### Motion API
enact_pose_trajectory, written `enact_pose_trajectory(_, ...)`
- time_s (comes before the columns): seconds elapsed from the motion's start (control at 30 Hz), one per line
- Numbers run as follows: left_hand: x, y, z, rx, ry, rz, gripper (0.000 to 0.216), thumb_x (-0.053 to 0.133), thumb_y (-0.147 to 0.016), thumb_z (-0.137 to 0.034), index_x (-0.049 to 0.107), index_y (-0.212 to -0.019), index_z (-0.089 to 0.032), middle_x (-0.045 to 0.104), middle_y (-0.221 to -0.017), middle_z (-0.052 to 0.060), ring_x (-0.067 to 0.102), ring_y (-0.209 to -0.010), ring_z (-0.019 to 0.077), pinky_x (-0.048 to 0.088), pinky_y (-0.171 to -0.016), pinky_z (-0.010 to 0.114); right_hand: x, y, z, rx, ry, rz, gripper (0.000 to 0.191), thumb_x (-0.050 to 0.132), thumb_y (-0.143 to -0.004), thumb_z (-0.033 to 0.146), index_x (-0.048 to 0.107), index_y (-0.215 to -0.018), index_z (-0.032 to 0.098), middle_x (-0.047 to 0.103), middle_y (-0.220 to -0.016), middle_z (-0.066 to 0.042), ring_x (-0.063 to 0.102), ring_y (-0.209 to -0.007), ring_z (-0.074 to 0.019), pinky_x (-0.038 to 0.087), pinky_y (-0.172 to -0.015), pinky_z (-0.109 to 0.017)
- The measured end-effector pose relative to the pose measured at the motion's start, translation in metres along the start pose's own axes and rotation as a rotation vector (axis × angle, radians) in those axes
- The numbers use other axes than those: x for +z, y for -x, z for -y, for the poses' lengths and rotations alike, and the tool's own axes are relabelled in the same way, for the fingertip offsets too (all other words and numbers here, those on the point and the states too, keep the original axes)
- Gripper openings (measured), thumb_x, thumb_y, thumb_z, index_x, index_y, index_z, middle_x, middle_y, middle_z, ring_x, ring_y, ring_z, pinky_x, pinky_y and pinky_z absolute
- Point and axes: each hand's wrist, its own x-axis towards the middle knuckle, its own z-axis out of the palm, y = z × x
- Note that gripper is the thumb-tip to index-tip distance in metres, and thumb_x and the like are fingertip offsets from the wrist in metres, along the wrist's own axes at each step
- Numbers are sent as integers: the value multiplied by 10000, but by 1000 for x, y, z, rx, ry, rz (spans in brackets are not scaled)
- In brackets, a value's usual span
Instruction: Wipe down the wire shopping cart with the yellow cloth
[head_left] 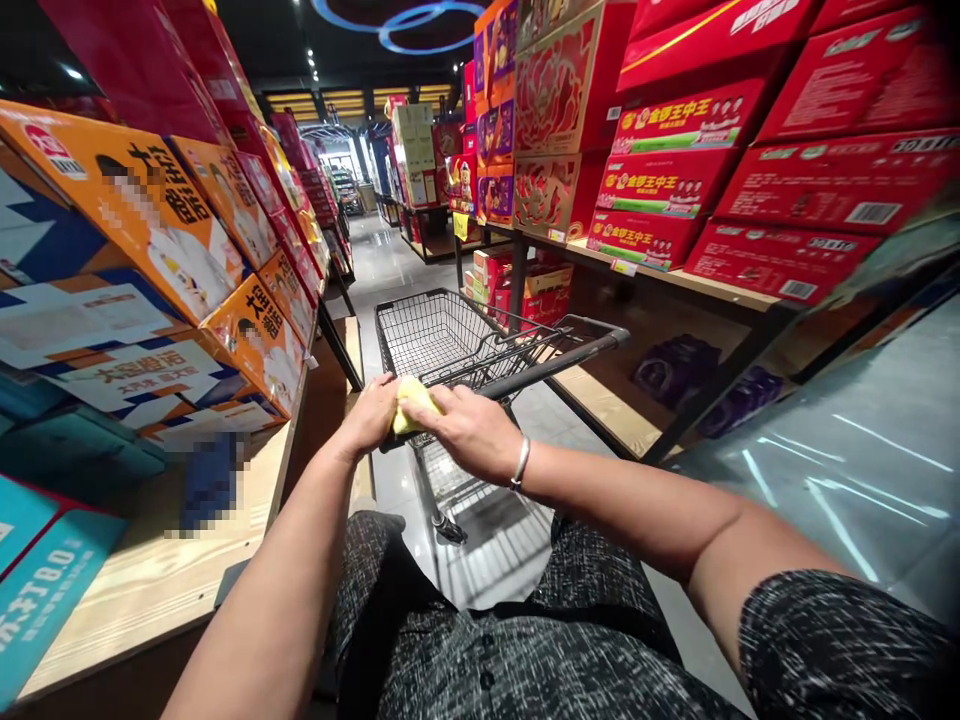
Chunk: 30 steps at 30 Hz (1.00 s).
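Note:
A black wire shopping cart (442, 335) stands in the aisle in front of me, its basket holding nothing that I can see. Its dark handle bar (559, 360) runs from lower left to upper right. My left hand (369, 415) is closed at the left end of the bar, against a yellow cloth (411, 403). My right hand (472, 428), a silver bangle on its wrist, lies over the cloth with its fingers curled down on it, pressing it to the bar.
Wooden shelves with orange and blue cartons (157, 260) line the left side. Red gift boxes (757, 170) fill the shelf on the right. The glossy grey floor (390, 262) runs down the aisle to more stacked boxes (416, 150).

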Motion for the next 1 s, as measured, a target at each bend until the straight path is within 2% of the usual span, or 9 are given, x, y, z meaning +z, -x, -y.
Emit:
enact_pose_trajectory(0.13, -7, -1, -3, -53, -68, 89, 496, 313, -1000, -418, 608, -1334, -200, 523, -1479, 64, 317, -1470, 274, 149, -1239, 522, 3, 32, -49, 217, -2, 42, 556, 458, -932, 129, 498, -1445, 337, 567, -1324, -97, 480, -932, -229, 471, -766, -333)
enact_pose_trajectory(0.27, -8, 0, -5, -54, -87, 103, 522, 333, -985, -416, 590, -1370, -174, 508, -1489, 82, 307, -1474, 278, 194, -1234, 480, 3, 73, -124, 532, 43, 51, 676, 589, -813, 146, 497, -1447, 362, 536, -1355, -77, 461, -963, -260, 480, -698, -320)
enact_pose_trajectory(0.4, -6, 0, -9, -43, -107, 77, 489, 337, -987, -395, 642, -1314, -198, 547, -1449, 71, 354, -1451, 275, 236, -1223, 458, 9, 107, -198, 886, 71, -83, 516, 484, -902, 292, 540, -1415, 301, 522, -1327, -114, 475, -1002, -292, 498, -741, -370)
enact_pose_trajectory(0.5, -5, 0, -12, -52, -82, 64, 513, 319, -988, -417, 638, -1317, -186, 542, -1447, 78, 361, -1445, 272, 269, -1212, 435, 24, 118, -213, 997, 29, -249, 523, 408, -935, 305, 497, -1445, 233, 482, -1314, -160, 510, -1061, -310, 509, -856, -445)
enact_pose_trajectory(0.57, -5, 0, -13, -55, -44, 35, 552, 287, -992, -453, 637, -1316, -175, 544, -1438, 86, 379, -1433, 267, 300, -1199, 412, 44, 117, -196, 994, -24, -384, 583, 413, -915, 239, 406, -1498, 206, 438, -1327, -179, 515, -1141, -317, 505, -926, -465)
enact_pose_trajectory(0.67, -6, 0, -14, -71, 18, 6, 615, 255, -988, -516, 624, -1330, -161, 534, -1440, 106, 413, -1407, 270, 338, -1176, 409, 80, 106, -139, 908, -105, -519, 699, 427, -888, 162, 242, -1560, 214, 400, -1338, -192, 494, -1226, -323, 510, -963, -482)
enact_pose_trajectory(0.8, -6, 1, -18, -89, 69, -2, 658, 207, -993, -526, 601, -1353, -141, 494, -1472, 140, 393, -1417, 270, 300, -1188, 451, 109, 76, -44, 514, -202, -541, 694, 463, -899, 121, 280, -1541, 311, 440, -1323, -157, 535, -1173, -279, 557, -892, -424)
enact_pose_trajectory(0.9, -7, 3, -18, -104, 96, -30, 666, 162, -1006, -514, 621, -1327, -155, 494, -1476, 125, 413, -1401, 264, 309, -1182, 444, 96, 48, 6, 158, -237, -406, 587, 489, -938, 150, 446, -1439, 454, 510, -1338, -50, 563, -1017, -199, 543, -869, -341)
enact_pose_trajectory(1.0, -10, 3, -11, -101, 72, -38, 653, 153, -1008, -495, 643, -1294, -171, 522, -1456, 106, 415, -1398, 266, 317, -1179, 441, 63, 27, 18, -28, -165, -269, 501, 430, -993, 219, 490, -1405, 499, 508, -1422, 16, 535, -913, -164, 515, -868, -318)
